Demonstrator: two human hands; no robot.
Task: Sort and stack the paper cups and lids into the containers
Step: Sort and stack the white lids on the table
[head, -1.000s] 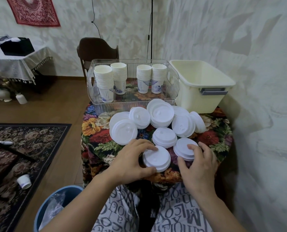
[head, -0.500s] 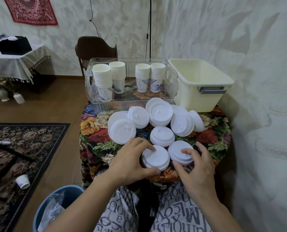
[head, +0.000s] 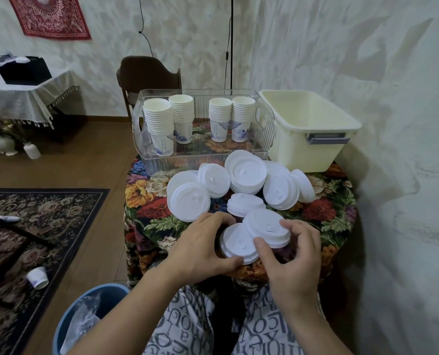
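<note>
Lids in the head view are being joined into one pile in front of the clear bin [head: 264, 139]. Left hand [head: 200, 249] grips the lower lid stack [head: 235, 245], probably to steady it, while the right hand [head: 294, 262] pinches a second stack [head: 267, 226] tilted over it. Cups [head: 159, 124] already stand sorted inside the clear bin; the cream tub [head: 313, 147] beside it likely waits for lids. Its floor is hidden, and the count of each stack cannot be read.
</note>
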